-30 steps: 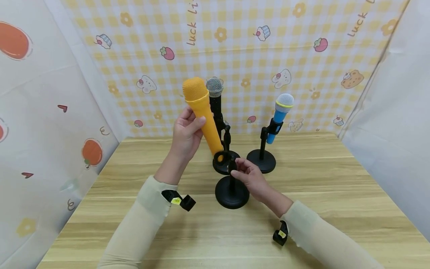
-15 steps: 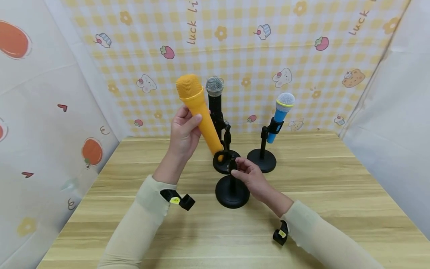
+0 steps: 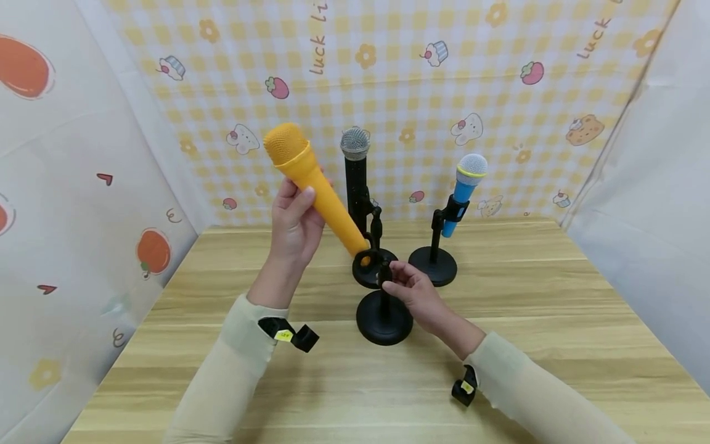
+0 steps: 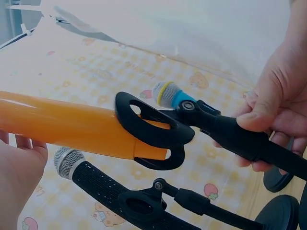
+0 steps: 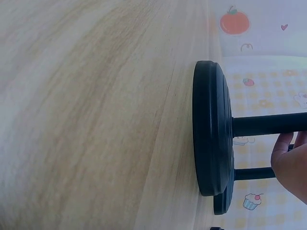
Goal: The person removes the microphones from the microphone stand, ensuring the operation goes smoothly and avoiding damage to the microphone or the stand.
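Note:
My left hand (image 3: 296, 225) grips a yellow-orange microphone (image 3: 327, 200) partway along its handle, head tilted up to the left. In the left wrist view, the lower end of the microphone (image 4: 91, 127) sits within the ring-shaped clip (image 4: 151, 120) of a black desk stand. Thumb and fingers of my right hand (image 3: 416, 293) pinch the upright of that stand (image 3: 384, 317), whose round base is on the table. The right wrist view shows this base (image 5: 208, 129) side-on, with part of the right hand (image 5: 292, 163) at the post.
Just behind, a black microphone (image 3: 356, 176) with a silver head leans in a second stand. A blue microphone (image 3: 461, 191) is clipped in a third stand (image 3: 432, 266) to the right. The wooden table (image 3: 499, 296) meets a checked cloth backdrop (image 3: 405, 105) at its far edge.
The head of the yellow-orange microphone has swung left and it now tilts more, my left hand moving left with it. My right hand and the stand have stayed put.

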